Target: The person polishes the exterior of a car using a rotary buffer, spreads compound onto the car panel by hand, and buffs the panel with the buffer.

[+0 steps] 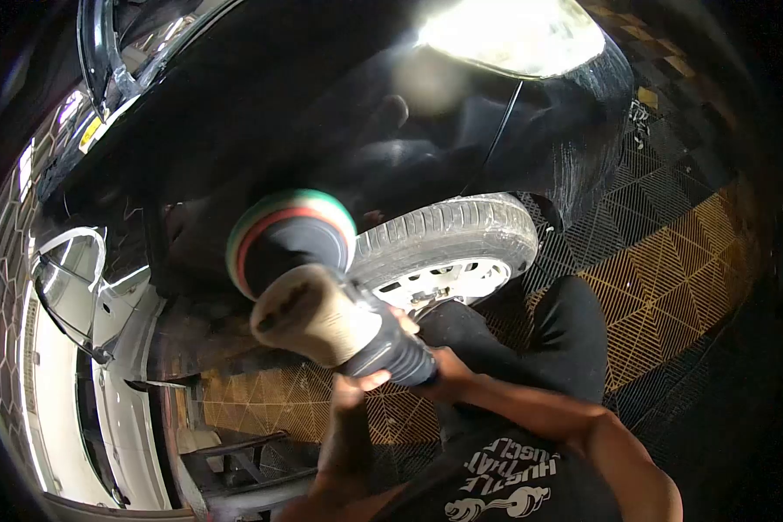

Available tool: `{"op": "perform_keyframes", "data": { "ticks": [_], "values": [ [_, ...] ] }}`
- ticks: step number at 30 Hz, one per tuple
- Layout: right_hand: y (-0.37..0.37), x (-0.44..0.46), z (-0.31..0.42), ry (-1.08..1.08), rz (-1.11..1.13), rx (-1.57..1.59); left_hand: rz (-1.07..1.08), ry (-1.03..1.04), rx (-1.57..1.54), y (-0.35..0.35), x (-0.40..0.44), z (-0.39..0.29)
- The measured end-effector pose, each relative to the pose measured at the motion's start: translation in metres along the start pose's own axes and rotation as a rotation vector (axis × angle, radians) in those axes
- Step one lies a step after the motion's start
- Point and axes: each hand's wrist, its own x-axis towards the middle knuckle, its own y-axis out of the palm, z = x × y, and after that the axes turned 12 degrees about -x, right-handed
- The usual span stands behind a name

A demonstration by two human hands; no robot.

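A power polisher [374, 344] with a pale, soiled cover over its head lies across my front, gripped by both hands. My left hand [357, 389] is closed round its body from below. My right hand [446, 372] wraps the dark rear end of the handle. At the far end, a round pad [329, 205] with green, white and red layers sits at the lower side of a black car [261, 113], just behind the front wheel. Whether the pad presses on the paint cannot be made out. The car's tire [452, 228] stands close beside the polisher.
The lit headlight area [531, 35] glares at the top right. Pale scuffs mark the bumper [570, 170]. A white car [130, 409] stands to the left. Black and yellow grid tiles [661, 278] cover the floor. My bent knee [570, 322] is near the wheel.
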Motion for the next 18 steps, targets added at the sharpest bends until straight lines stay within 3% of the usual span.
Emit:
{"op": "perform_keyframes", "data": {
  "ticks": [4,8,12,14,15,16,17,18],
  "values": [
    [0.01,0.009,-0.004,0.003,0.043,-0.039,0.006,-0.003,0.06,-0.005,-0.005,-0.005],
    [0.013,-0.01,-0.035,0.038,-0.071,0.06,0.104,-0.066,0.205,0.003,0.015,0.009],
    [-0.017,-0.052,0.005,0.201,-0.25,-0.028,0.244,-0.074,0.457,-0.007,0.037,0.045],
    [-0.024,-0.064,0.02,0.176,-0.344,0.001,0.184,-0.126,0.363,0.032,0.049,0.017],
    [-0.031,-0.064,0.032,0.183,-0.364,0.0,0.318,0.083,0.721,0.032,0.058,0.004],
    [-0.038,-0.065,0.043,0.189,-0.383,-0.002,0.284,-0.095,0.771,0.038,0.054,-0.021],
    [-0.045,-0.067,0.043,0.236,-0.336,-0.019,0.061,0.023,1.11,0.049,0.038,-0.049],
    [-0.052,-0.064,0.046,0.232,-0.339,-0.035,-0.224,0.309,0.86,0.046,0.031,-0.047]
  ]
}}
